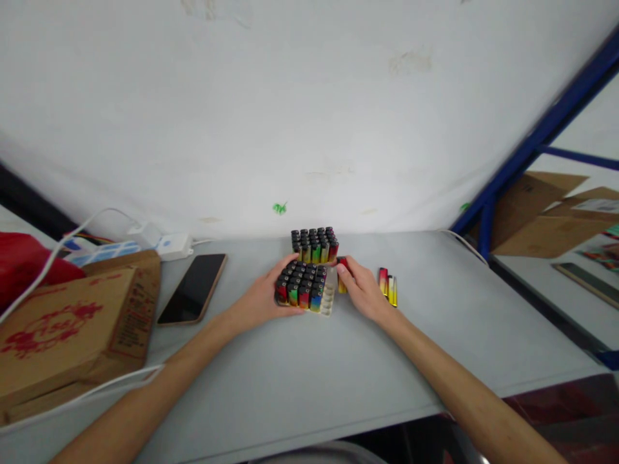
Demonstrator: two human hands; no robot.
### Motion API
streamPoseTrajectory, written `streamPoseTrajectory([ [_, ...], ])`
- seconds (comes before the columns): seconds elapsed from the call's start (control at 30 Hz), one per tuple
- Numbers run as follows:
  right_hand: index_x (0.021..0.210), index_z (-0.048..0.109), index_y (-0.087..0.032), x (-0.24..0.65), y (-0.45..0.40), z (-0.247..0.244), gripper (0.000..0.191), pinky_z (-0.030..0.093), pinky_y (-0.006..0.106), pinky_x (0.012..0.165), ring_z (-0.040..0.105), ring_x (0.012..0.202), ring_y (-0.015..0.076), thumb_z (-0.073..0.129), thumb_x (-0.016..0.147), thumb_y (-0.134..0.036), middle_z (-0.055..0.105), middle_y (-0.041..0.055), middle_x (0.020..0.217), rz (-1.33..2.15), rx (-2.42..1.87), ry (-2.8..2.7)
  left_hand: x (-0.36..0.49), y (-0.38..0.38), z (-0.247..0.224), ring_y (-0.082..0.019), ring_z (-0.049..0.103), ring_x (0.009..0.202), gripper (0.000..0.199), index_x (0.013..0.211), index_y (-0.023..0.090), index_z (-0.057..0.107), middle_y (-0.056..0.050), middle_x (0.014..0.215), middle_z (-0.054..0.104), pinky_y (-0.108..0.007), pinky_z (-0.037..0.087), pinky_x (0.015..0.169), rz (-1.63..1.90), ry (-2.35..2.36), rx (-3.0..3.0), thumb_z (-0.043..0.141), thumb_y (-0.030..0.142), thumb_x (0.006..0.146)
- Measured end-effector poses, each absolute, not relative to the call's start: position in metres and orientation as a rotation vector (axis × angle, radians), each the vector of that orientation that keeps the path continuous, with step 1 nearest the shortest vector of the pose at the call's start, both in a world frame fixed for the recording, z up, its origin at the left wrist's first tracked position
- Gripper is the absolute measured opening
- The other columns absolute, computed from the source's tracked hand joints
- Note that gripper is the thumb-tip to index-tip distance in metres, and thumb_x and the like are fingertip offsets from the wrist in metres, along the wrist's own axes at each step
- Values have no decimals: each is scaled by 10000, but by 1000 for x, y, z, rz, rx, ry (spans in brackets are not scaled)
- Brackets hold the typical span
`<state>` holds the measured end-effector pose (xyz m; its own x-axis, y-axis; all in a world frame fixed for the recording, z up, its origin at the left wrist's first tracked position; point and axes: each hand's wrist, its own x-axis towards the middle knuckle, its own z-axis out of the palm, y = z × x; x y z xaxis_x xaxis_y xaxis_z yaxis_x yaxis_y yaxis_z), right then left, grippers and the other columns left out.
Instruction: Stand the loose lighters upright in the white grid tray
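My left hand [271, 292] grips the left side of a pale tray [327, 301] with rows of upright lighters [302, 285] in it. The lighters have black tops and red, green and blue bodies. Along the tray's right edge a column of slots shows bare. My right hand [360, 287], just right of the tray, is closed on a red and yellow lighter [342, 283], held upright. Behind the tray stands another block of lighters [315, 245]. To the right of my right hand, a few loose lighters [383, 281] lie on the table.
A smartphone [193, 290] lies on the grey table [271, 386] at the left. Beside it are a cardboard box [72, 328] and a white power strip [175, 246] with cables. A blue metal frame [512, 158] and open cartons [536, 219] stand at the right.
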<state>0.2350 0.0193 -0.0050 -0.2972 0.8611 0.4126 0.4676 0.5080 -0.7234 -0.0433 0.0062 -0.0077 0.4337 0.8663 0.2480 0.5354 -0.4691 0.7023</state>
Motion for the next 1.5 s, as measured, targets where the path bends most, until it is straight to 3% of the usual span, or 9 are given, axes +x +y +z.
streamPoseTrajectory([
  [0.27,814,463,-251,236,23,-8,416,361,278,615,490,645,153,498,1077,-571,553,-43,699,668,-1137,-1921,-43,5,-5,-371,546,1478,1145,1676,251,271,-142,1668,481,-511,422,1267,800,1189,2153,925,455,759],
  [0.53,873,612,-218,234,22,-8,366,457,289,699,614,746,187,559,1065,-525,705,32,840,615,-1092,-1971,-43,5,-6,-359,529,1494,1146,1674,250,261,-138,1683,460,-497,409,1277,787,1186,2133,926,458,763],
  [0.7,860,652,-207,239,25,-7,356,470,301,705,614,707,188,574,1075,-479,709,42,810,570,-1068,-2173,-44,6,-7,-366,542,1481,1154,1672,244,272,-140,1661,489,-497,409,1277,783,1201,2145,930,486,755],
  [0.93,1249,717,-203,269,25,20,408,522,356,935,718,1006,237,542,1085,-533,778,107,1151,492,-1060,-2179,-44,6,-4,-369,545,1477,1117,1669,260,274,-132,1663,486,-521,416,1270,790,1185,2142,918,449,776],
  [1.13,1073,736,-178,328,45,26,537,486,339,805,714,841,251,332,1124,-528,762,102,876,125,-1483,-1943,-44,5,-4,-374,549,1478,1146,1684,280,268,-120,1663,494,-549,420,1270,803,1171,2136,927,475,767],
  [1.3,1096,723,-168,360,57,19,411,476,336,774,744,822,270,424,1090,-450,781,117,842,59,-1805,-1957,-44,4,-3,-376,562,1466,1154,1688,319,274,-99,1652,515,-566,427,1263,801,1189,2115,932,473,754],
  [1.5,1008,738,-206,368,55,13,231,481,307,694,743,787,237,601,1029,-390,799,82,837,355,-1940,-2076,-45,4,-6,-369,556,1468,1157,1692,276,248,-137,1656,497,-551,410,1273,787,1179,2116,932,446,774],
])
